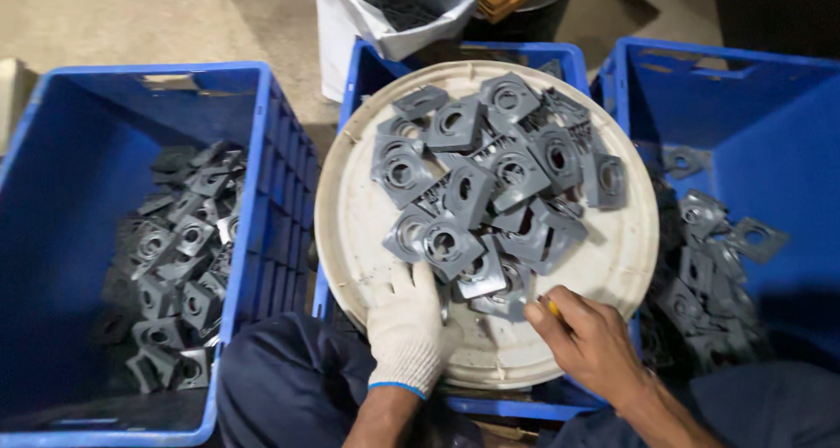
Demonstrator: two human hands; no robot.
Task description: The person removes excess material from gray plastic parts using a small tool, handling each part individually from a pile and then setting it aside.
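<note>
While the left hand (408,325), in a white knit glove, rests its spread fingers on the near edge of the grey square plastic parts (486,185) heaped on the round off-white plastic lid (350,212), the bare right hand (588,339) pinches a small yellow-tipped tool (551,307). Parts overhang the lid's far edge. Raking the heap could push them off into the blue plastic crate (735,115) beside the lid.
</note>
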